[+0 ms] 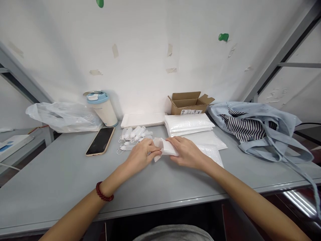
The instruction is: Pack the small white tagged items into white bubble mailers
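In the middle of the table I hold a small white packet [169, 148], apparently a padded envelope, between both hands. My left hand [141, 154] pinches the thin loose flap at its left end with thumb and fingers. Its wrist wears a dark red beaded bracelet. Wrapped round the packet's right part is my right hand [187, 152], fingers on top and thumb underneath. Just behind my left hand lies a cluster of small white tags [136, 134] with cord loops. Beyond and beside my right hand are stacked white bubble mailers [189, 123], partly covered by the hand.
At the back stand a small open cardboard box [187, 103] and a white tumbler [106, 112] with a blue lid. White flat sheets [144, 119] lie along the wall. A phone [100, 141] and plastic bag [66, 117] are left; a light blue cloth bag [278, 117] is right.
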